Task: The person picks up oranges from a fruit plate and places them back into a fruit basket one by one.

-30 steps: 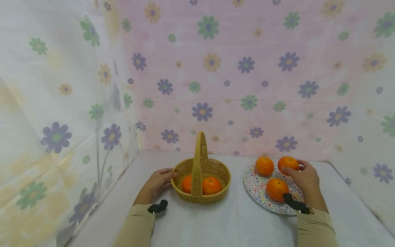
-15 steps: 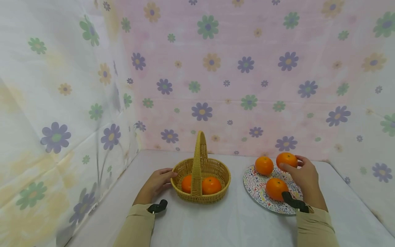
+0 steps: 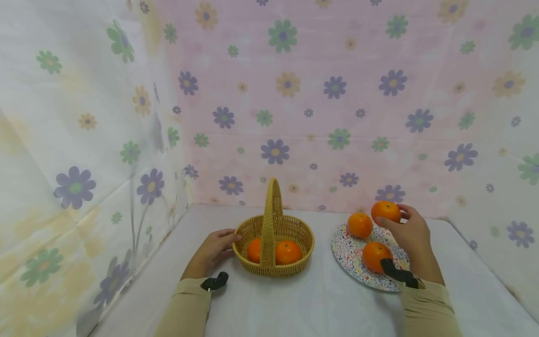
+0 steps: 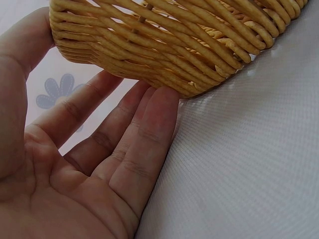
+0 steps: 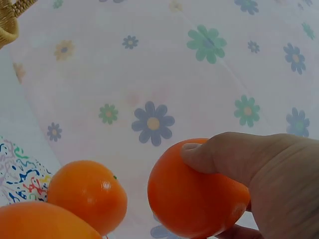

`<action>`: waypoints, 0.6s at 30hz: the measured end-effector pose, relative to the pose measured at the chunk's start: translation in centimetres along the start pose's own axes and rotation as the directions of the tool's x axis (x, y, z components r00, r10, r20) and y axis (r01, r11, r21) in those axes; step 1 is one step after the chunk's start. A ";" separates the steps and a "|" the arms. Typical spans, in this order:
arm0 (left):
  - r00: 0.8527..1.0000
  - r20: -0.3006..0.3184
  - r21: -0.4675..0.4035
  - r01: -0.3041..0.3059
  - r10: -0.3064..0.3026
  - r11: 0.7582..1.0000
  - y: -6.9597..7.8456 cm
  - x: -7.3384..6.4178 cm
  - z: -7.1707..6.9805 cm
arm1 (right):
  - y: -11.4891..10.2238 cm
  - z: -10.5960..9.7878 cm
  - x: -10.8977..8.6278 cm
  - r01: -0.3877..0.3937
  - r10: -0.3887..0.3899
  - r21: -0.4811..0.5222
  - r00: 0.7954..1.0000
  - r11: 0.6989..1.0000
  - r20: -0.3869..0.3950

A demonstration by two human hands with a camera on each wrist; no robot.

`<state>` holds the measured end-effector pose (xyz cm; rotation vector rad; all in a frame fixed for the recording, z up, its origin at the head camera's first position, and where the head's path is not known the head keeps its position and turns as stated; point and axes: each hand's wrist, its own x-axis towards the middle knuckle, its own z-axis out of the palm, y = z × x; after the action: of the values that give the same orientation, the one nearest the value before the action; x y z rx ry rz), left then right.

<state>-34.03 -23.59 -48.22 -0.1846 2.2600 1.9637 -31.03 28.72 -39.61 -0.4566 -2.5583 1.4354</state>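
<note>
My left hand (image 3: 214, 249) holds the yellow wicker basket (image 3: 306, 262) by its left side. In the left wrist view the thumb lies at the rim and the fingertips (image 4: 160, 102) touch the woven wall from below. Two tangerines (image 3: 288, 253) lie inside, one partly behind the upright handle. My right hand (image 3: 413, 235) grips another tangerine (image 3: 386, 212), raised over the back of the speckled round plate (image 3: 348, 255). The thumb presses its near side in the right wrist view, with the other fingers mostly hidden behind it. Two more tangerines, one rear (image 3: 360, 225) and one front (image 3: 376, 257), sit on the plate.
A white cloth covers the table (image 3: 273, 309). Flower-printed fabric walls stand behind (image 3: 307, 135) and at both sides. Dark curved pieces, one at the left wrist (image 3: 215, 282) and one at the right wrist (image 3: 397, 274), stick out from the sleeves.
My right hand has lifted its tangerine off the plate and carried it up and slightly left. The left hand and the basket have stayed in place.
</note>
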 end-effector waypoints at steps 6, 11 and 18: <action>1.000 0.004 0.002 -0.001 0.001 1.000 0.0 0.1 0.0 | -1.0 0.4 -0.3 0.051 -0.051 -0.008 0.999 0.999 0.007; 1.000 0.005 0.003 0.003 -0.003 1.000 0.1 0.1 0.0 | -1.7 0.6 -0.7 0.089 -0.089 -0.008 0.996 0.996 0.023; 1.000 -0.001 0.008 0.011 -0.011 1.000 0.1 0.1 0.0 | -2.3 1.0 -1.2 0.125 -0.124 -0.022 0.991 0.992 0.039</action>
<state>-34.14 -23.63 -48.15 -0.1965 2.2620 1.9497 -30.67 26.38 -38.16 -0.2701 -2.5851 1.3840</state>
